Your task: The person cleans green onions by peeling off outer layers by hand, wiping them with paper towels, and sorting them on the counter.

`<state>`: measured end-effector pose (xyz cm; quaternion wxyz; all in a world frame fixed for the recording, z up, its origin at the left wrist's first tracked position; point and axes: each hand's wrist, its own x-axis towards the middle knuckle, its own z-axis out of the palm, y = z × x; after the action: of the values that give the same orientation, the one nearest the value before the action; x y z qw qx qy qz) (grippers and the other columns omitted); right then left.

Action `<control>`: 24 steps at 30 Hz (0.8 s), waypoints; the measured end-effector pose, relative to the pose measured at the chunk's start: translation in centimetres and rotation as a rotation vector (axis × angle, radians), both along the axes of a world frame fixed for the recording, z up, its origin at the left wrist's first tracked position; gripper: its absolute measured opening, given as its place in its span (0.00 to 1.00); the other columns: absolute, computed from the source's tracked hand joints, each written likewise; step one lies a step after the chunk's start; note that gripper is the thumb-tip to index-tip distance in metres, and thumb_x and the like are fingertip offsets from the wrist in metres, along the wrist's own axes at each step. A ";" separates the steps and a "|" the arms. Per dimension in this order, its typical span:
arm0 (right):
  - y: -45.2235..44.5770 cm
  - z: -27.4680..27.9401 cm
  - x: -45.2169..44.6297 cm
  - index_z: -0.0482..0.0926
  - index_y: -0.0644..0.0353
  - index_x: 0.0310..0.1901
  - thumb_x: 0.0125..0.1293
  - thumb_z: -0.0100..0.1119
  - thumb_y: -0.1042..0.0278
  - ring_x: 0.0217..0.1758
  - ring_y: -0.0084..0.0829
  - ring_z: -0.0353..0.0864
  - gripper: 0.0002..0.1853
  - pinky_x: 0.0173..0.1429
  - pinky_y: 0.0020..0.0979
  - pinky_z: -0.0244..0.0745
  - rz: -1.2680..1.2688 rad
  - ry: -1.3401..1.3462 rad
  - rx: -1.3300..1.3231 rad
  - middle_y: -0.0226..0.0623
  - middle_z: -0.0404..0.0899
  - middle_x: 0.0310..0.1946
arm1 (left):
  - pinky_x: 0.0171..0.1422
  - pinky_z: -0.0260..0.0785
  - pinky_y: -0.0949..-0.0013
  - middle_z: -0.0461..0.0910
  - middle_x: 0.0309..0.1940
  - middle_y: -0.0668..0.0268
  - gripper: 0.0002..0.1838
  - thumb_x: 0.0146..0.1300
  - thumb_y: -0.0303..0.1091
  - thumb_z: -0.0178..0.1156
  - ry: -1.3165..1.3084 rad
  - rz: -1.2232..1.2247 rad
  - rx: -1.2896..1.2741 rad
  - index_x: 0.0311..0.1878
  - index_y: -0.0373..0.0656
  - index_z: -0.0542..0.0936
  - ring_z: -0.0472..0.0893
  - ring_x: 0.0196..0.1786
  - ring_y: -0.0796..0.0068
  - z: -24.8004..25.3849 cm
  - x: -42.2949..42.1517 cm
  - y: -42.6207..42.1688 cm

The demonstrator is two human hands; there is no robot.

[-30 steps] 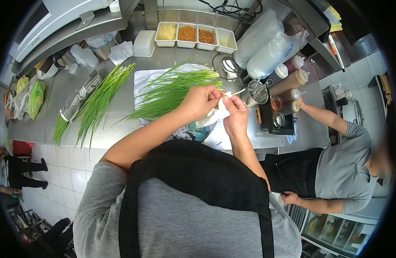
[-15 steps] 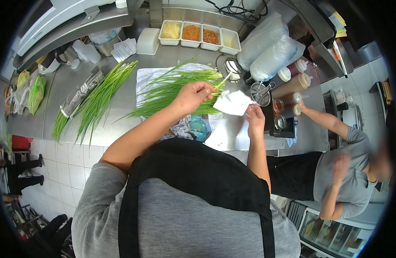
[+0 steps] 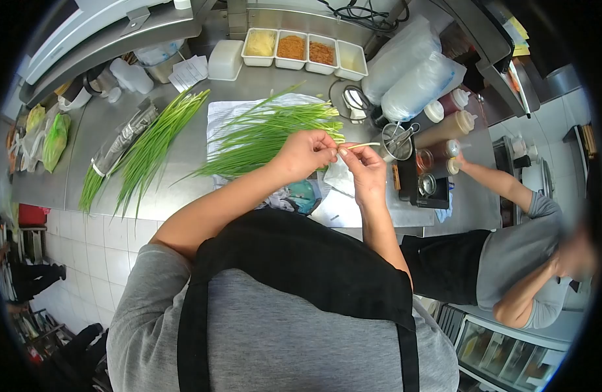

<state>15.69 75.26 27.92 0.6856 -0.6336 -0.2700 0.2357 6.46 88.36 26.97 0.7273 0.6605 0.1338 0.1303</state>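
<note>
A pale green stalk [image 3: 365,144] stretches between my two hands, its light end sticking out to the right. My left hand [image 3: 307,154] pinches it at the left. The fingertips of my right hand [image 3: 365,168] close on it beside my left fingertips. Under my hands a white paper towel [image 3: 340,176] is partly hidden by my right hand. A loose pile of long green chives [image 3: 262,137] lies on a white cloth [image 3: 216,114] just beyond my left hand. Farther left lie another bunch of chives [image 3: 158,147] and a wrapped bundle [image 3: 123,142].
Four white food tubs [image 3: 292,49] stand along the back. Plastic bags [image 3: 412,85], sauce bottles [image 3: 452,129], a metal cup with utensils [image 3: 398,145] and a black tray [image 3: 424,189] are at right. A co-worker [image 3: 520,261] stands at right, one hand by the bottles.
The white paper towel, held by my right hand before, now lies under my hands. My right hand has moved left to the stalk. The co-worker's lower hand has risen towards the head.
</note>
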 end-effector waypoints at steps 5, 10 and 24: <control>-0.1 -0.2 0.3 0.81 0.64 0.32 0.53 0.65 0.73 0.28 0.15 0.69 0.05 0.36 0.19 0.65 0.033 -0.116 -0.102 0.28 0.79 0.27 | 0.34 0.70 0.74 0.80 0.26 0.65 0.06 0.56 0.29 0.59 0.042 0.054 0.170 0.35 0.36 0.77 0.77 0.28 0.81 -0.2 -0.2 0.3; -1.4 0.0 1.8 0.81 0.65 0.31 0.54 0.65 0.74 0.29 0.14 0.70 0.05 0.36 0.18 0.65 0.000 -0.152 -0.208 0.26 0.78 0.26 | 0.36 0.69 0.77 0.79 0.27 0.66 0.05 0.59 0.28 0.56 0.119 0.031 0.393 0.35 0.36 0.75 0.76 0.29 0.84 1.5 -0.7 0.9; -4.6 1.6 8.8 0.75 0.62 0.36 0.61 0.58 0.72 0.30 0.28 0.79 0.05 0.33 0.26 0.77 -0.237 0.334 0.269 0.39 0.79 0.30 | 0.37 0.68 0.73 0.78 0.24 0.66 0.06 0.60 0.30 0.54 0.118 0.233 0.409 0.39 0.40 0.73 0.78 0.29 0.78 1.2 -5.1 6.7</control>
<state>24.51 70.69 29.50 0.8218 -0.5162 -0.1056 0.2170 1.35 95.11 28.14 0.5492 0.7807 0.2221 0.1986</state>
